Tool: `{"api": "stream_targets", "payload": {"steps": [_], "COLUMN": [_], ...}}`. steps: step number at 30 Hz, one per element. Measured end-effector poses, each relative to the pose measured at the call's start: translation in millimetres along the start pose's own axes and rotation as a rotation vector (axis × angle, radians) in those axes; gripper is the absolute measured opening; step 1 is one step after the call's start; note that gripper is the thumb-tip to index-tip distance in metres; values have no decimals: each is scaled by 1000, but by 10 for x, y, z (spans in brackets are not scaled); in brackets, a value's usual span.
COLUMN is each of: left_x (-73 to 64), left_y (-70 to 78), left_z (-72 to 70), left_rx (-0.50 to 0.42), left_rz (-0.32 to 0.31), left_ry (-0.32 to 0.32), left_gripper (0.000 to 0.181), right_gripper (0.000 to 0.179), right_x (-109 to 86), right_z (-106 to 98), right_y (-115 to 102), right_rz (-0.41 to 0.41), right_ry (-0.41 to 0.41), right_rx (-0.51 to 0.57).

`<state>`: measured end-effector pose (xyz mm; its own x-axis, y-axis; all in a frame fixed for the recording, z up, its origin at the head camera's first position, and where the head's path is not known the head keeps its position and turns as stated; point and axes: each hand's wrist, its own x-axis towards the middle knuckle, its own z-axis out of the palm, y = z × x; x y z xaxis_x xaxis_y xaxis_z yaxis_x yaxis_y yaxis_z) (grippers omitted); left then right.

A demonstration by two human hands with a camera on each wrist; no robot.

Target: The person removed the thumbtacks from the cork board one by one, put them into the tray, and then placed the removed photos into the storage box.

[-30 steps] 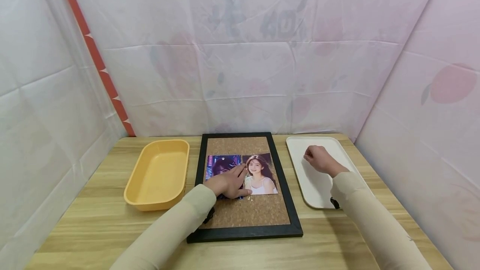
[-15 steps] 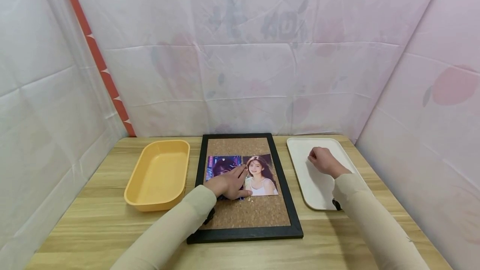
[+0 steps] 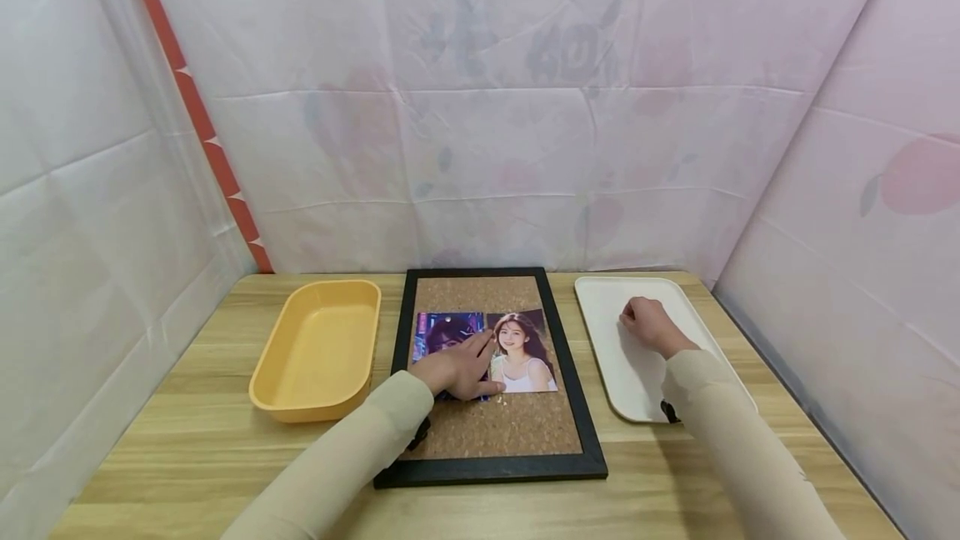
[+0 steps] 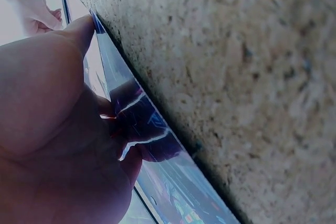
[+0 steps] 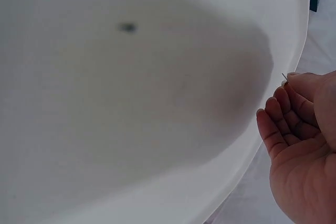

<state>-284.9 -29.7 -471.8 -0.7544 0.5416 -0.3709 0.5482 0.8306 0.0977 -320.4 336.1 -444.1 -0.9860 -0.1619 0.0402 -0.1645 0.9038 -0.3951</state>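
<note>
My left hand [image 3: 467,367] lies with extended fingers across two photos on a cork board [image 3: 517,432]. Under it, the purple-blue photo [image 3: 429,332] is partly covered and has a small pale round spot near its top edge. To its right is a portrait photo [image 3: 536,357] of a person in a white top, touched by the fingertips and thumb. Over the white tray [image 3: 611,357], my right hand [image 3: 651,325] pinches a thumbtack [image 5: 284,77] between thumb and forefinger. Only its thin metal point shows; the head is hidden by the fingers.
A yellow plastic bin [image 3: 318,357] stands left of the board. The board's black frame [image 3: 495,468] sits mid-table. A small blurred dark speck [image 5: 127,27] shows on the tray. Fabric walls [image 3: 487,148] enclose the back and sides of the wooden table [image 3: 172,432].
My right hand has shifted slightly right over the tray, still pinching. My left hand stays in place on the photos. The head view has tilted a little.
</note>
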Motion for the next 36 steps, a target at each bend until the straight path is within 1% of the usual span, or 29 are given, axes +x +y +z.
{"api": "stream_targets", "payload": {"steps": [10,19,27,36], "left_x": [-32,-33,-21,-21], "left_y": [16,25,20,25], "left_z": [-3,-10,-2,-27], "left_rx": [-1,20,12,12], "left_rz": [-10,-7,-8,-15], "left_ry": [0,7,5,-7], "left_gripper": [88,88,89,88], "right_gripper": [12,10,11,12], "right_x": [4,11,18,7], "right_z": [71,108,79,59], "right_y": [37,100,102,99], "right_rz": [4,-4,27,54], "right_ry": [31,72,28,4], "right_rx": [7,-5,-3,-11]}}
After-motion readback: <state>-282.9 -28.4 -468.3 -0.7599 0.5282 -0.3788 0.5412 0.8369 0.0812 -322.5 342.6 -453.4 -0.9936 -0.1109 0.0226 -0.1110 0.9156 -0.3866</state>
